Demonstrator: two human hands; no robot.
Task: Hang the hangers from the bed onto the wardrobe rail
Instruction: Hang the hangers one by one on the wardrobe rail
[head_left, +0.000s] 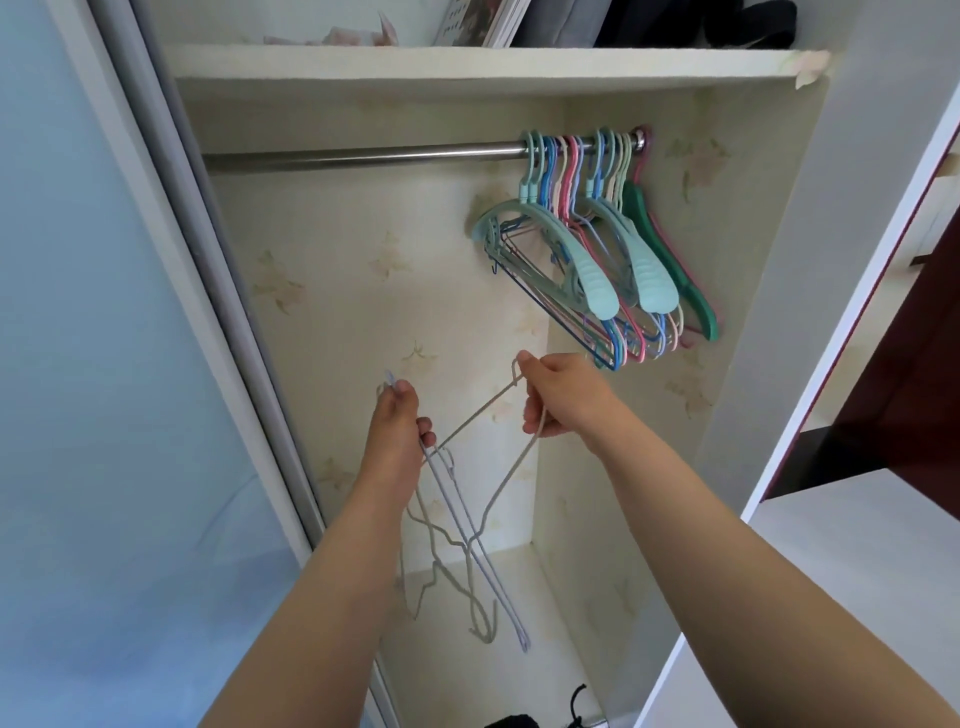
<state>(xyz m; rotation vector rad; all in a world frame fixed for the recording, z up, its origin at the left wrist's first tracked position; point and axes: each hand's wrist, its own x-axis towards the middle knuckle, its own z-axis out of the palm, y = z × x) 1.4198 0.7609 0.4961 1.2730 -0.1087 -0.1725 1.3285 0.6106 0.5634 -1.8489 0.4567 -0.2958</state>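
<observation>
While both hands work below the rail, the head view looks up into an open wardrobe compartment (597, 467). The left hand (397, 431) grips a small bunch of thin wire hangers (457, 530) near their hooks, fingers curled round them; the bunch dangles downward from that fist, long axes close to vertical, with a pale blue one and at least two whitish ones tangled together. The right hand (558, 395) pinches one whitish wire hanger (498, 447) at its neck, thumb and fingers closed on it; its hook pokes up just above the thumb, and its body slants down and left to meet the bunch under the left hand, so the two may not yet be free of each other.

Above and a little right of the right hand runs the metal wardrobe rail (363, 156), horizontal across the compartment. The right hand is the nearer one to it. A cluster of hung plastic hangers (587, 249), mint, blue, pink, cream and green, crowds the rail's right end; the long stretch to their left is bare.

Judging by this, the single hanger must go up, hook leading, onto the rail beside the cluster.

On the shelf (467, 62) above the rail stand what seem to be books and dark folded fabric; a dark item lies at the compartment's floor.
</observation>
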